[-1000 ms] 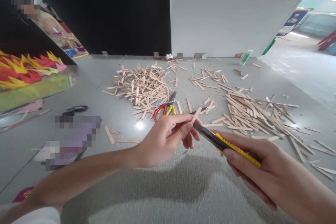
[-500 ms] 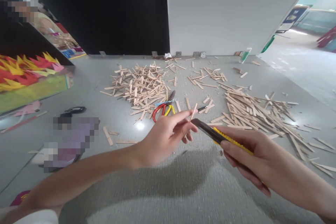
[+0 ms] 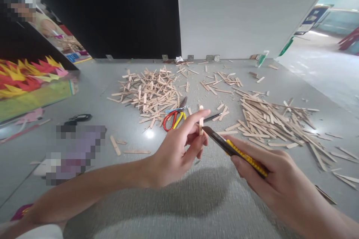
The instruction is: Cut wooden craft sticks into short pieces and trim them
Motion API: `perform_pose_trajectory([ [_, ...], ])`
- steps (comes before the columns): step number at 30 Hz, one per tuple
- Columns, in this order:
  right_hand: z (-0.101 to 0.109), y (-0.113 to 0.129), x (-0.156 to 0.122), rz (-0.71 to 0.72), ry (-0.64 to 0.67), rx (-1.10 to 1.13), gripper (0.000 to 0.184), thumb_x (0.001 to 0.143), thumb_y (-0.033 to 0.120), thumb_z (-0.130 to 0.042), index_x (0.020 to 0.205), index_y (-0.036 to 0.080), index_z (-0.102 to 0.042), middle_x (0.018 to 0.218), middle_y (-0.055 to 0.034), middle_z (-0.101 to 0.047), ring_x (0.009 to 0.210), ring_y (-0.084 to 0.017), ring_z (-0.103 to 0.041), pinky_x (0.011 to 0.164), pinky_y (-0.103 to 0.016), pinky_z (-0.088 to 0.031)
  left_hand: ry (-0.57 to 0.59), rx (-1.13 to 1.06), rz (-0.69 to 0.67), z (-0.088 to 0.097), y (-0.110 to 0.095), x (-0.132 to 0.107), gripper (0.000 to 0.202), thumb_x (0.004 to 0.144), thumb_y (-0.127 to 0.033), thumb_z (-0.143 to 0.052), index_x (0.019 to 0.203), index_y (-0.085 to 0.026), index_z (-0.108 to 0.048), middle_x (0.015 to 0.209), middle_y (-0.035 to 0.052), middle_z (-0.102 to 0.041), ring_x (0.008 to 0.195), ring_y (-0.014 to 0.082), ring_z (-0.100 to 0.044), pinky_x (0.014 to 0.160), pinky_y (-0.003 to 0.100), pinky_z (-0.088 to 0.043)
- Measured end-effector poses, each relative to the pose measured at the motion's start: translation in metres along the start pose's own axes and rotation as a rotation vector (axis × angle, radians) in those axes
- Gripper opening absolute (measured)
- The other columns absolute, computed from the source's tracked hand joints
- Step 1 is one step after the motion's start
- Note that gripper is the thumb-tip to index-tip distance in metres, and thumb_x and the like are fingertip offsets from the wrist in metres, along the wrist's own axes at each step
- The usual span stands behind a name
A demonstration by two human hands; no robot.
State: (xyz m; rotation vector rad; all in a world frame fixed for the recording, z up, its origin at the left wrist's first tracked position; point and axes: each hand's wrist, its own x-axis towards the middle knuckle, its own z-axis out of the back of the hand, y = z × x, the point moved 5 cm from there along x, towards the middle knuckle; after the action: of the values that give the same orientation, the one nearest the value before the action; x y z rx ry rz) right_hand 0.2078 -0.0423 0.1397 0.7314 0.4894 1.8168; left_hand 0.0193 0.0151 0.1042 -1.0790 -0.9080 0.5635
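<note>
My left hand pinches a short wooden craft stick upright between thumb and fingers. My right hand is wrapped round a yellow and black utility knife, its tip touching the lower end of the stick. Both hands hover over the grey floor, just in front of red and yellow scissors.
Heaps of wooden sticks lie ahead: one pile at centre-left, a larger pile at right. Loose sticks lie at left. A red and yellow paper craft piece stands at far left. A white wall panel rises behind.
My left hand has turned the stick from slanted to upright. The knife tip has come in against the stick's lower end, and my right hand has slid a little lower.
</note>
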Motion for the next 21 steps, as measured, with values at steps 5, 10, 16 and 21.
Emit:
perform_pose_trajectory([
  [5,-0.004,0.006,-0.002,0.105,-0.058,-0.048,0.039,0.106,0.022,-0.052,0.135,0.017,-0.078,0.069,0.0002,-0.072,0.046,-0.009,-0.054,0.047,-0.017,-0.047,0.044,-0.25,0.132,-0.006,0.002,-0.002,0.045,0.114,-0.027,-0.056,0.158,-0.024,-0.046,0.094,0.0017,-0.066,0.067,0.01,-0.062,0.062,0.021,-0.057],
  [10,0.008,0.006,-0.008,0.038,-0.062,-0.071,0.04,0.109,0.029,-0.053,0.139,0.021,-0.076,0.054,0.0049,-0.061,0.037,-0.01,-0.048,0.039,-0.019,-0.042,0.007,-0.257,0.107,-0.004,-0.003,-0.002,0.045,0.113,-0.03,-0.059,0.156,-0.024,-0.045,0.096,0.0018,-0.067,0.067,0.0094,-0.063,0.065,0.022,-0.058],
  [16,0.015,0.003,-0.017,0.037,-0.007,-0.123,0.042,0.109,0.033,-0.055,0.146,0.023,-0.072,0.054,0.0051,-0.061,0.038,-0.011,-0.052,0.039,-0.019,-0.042,0.009,-0.19,0.032,-0.002,-0.005,-0.002,0.045,0.113,-0.027,-0.059,0.156,-0.025,-0.044,0.098,0.002,-0.068,0.069,0.0097,-0.066,0.065,0.021,-0.059],
  [21,0.01,-0.001,-0.016,0.014,0.005,-0.127,0.044,0.109,0.035,-0.054,0.147,0.021,-0.072,0.055,0.0035,-0.063,0.041,-0.011,-0.053,0.039,-0.018,-0.043,0.014,-0.157,0.003,-0.004,-0.005,-0.004,0.045,0.114,-0.026,-0.058,0.156,-0.024,-0.043,0.099,0.0037,-0.07,0.07,0.0105,-0.068,0.065,0.022,-0.059],
])
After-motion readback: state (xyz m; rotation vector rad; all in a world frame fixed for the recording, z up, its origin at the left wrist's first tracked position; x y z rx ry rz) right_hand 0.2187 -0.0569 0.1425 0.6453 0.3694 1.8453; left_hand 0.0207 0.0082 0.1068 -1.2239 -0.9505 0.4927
